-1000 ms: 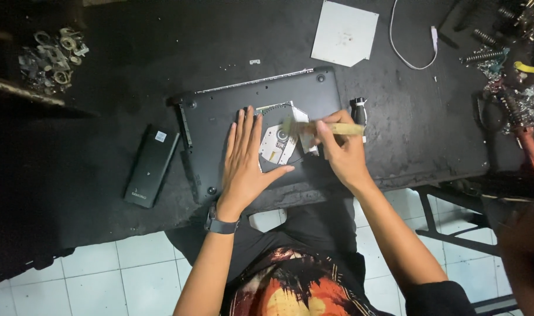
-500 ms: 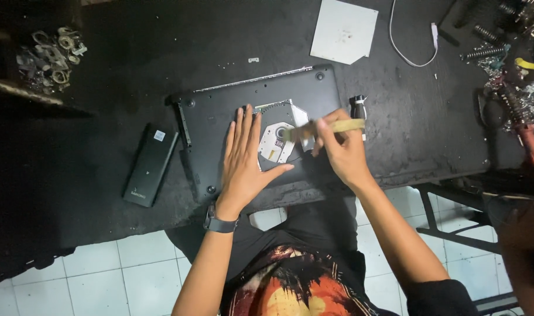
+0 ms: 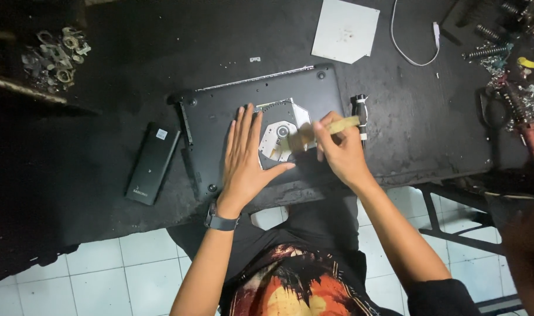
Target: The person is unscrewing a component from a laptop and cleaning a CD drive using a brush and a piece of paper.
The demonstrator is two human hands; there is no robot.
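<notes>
**Brush swept left onto the exposed drive**

Laptop base (image 3: 261,126) lies bottom-up mid tabletop (image 3: 413,146), its near edge close to the tabletop's front edge. Brush (image 3: 319,131) tip now sits over the silver disc drive (image 3: 279,131); a second ago it was further right. My right hand (image 3: 340,155) has its grip pinched on the brush handle. My left hand (image 3: 246,161) stays flat, fingers spread, on the base. Black battery pack (image 3: 153,164) lies apart to the left, white plate (image 3: 344,30) beyond; bare tabletop between.
</notes>
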